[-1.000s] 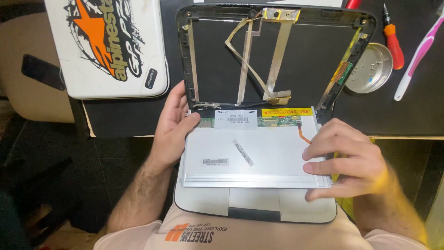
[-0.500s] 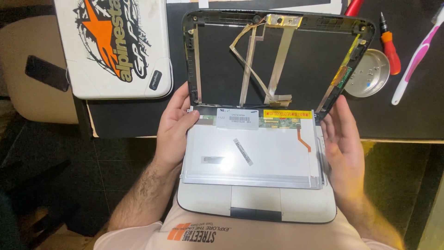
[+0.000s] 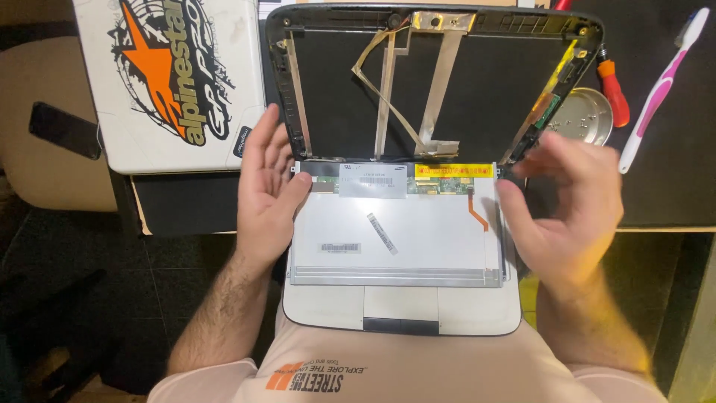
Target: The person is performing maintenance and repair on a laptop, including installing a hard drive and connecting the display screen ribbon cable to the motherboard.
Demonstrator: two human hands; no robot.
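Hands open: left hand touching screen panel; right hand beside it; round metal dish near.

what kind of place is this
Probably a home repair desk rather than a shop: an opened small laptop with its screen panel laid face down, a screwdriver, and a metal dish on a dark mat.

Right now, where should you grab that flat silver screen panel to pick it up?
Probably by its two short side edges, coming in from left and right. The screen panel lies flat, face-down on the laptop, thin and wide, and the left hand and right hand already flank those edges.
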